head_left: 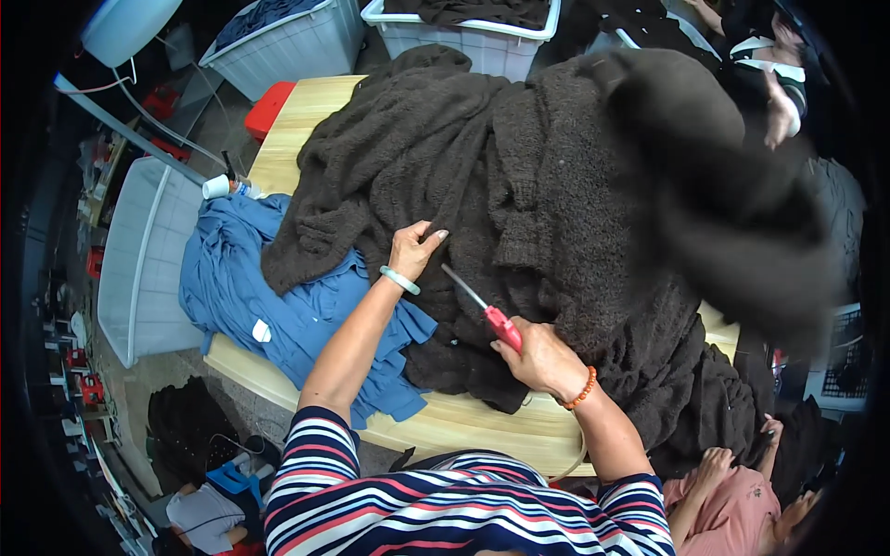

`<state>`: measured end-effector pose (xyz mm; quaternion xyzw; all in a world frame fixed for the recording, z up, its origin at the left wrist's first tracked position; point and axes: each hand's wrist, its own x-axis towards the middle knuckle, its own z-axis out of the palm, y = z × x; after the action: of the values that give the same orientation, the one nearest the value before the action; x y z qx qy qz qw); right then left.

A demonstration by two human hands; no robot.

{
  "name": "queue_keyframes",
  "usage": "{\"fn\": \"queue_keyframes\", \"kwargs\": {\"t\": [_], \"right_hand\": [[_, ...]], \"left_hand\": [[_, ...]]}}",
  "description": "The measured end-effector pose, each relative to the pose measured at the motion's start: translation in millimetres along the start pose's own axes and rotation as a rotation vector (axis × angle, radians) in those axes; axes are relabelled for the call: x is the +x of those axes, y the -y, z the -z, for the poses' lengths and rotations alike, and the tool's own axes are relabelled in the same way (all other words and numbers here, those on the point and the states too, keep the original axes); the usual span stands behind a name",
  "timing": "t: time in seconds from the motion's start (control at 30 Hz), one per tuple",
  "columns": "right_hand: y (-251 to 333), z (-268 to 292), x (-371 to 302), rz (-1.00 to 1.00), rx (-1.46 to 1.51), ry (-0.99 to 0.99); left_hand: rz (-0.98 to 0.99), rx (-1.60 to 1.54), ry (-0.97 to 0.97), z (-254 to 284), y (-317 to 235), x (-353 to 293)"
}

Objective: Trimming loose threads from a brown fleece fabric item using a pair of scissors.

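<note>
A heap of dark brown, fleecy garments (pixel 399 139) covers most of the table. Near its middle, my left hand (pixel 417 252) pinches a fold of the dark cloth between thumb and fingers. My right hand (pixel 542 360) is closed round the red handle of a slim, pointed metal tool (pixel 496 320), whose exact kind I cannot make out. The tool's tip points up and left, close to my left hand and over the dark cloth. Blue garments (pixel 269 278) lie on the left, partly under the heap. A blurred dark garment (pixel 742 195) hangs over the right side.
The wooden table's front edge (pixel 464 434) curves before me. White plastic bins (pixel 139 259) stand left and beyond the table, including one with dark cloth (pixel 464 42). A red stool (pixel 270 109) is at the far left corner. Another person in pink (pixel 728 510) sits at the lower right.
</note>
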<state>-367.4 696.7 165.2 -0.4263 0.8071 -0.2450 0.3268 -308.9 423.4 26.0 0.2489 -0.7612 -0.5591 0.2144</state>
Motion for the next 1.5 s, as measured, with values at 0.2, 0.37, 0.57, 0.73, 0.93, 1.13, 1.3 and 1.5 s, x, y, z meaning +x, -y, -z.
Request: {"fn": "queue_keyframes", "kwargs": {"t": [0.2, 0.37, 0.57, 0.73, 0.93, 1.13, 1.3, 1.5], "right_hand": [[4, 2, -11, -0.020, -0.042, -0.023], [3, -2, -23, 0.006, -0.105, -0.054], [4, -1, -40, 0.010, -0.159, -0.042], [1, -4, -47, -0.003, -0.176, -0.072], [2, -14, -35, 0.047, -0.213, -0.105], [18, -27, -17, 0.210, -0.271, -0.150], [35, 11, -8, 0.393, -0.503, -0.352], [-2, 94, -136, 0.358, -0.718, -0.642]], "left_hand": [[-0.270, 0.764, -0.502, 60, 5, -16], [0.095, 1.145, -0.665, 110, 15, -3], [0.334, 0.607, -0.410, 166, 54, 42], [0.155, -0.144, -0.687, 177, 51, 74], [-0.361, -0.837, -0.227, 153, -92, 58], [-0.633, -0.810, 0.287, 71, -274, -100], [-0.551, -0.924, 1.049, 0, -290, -184], [-0.728, -0.769, 1.079, -26, -315, -223]]}}
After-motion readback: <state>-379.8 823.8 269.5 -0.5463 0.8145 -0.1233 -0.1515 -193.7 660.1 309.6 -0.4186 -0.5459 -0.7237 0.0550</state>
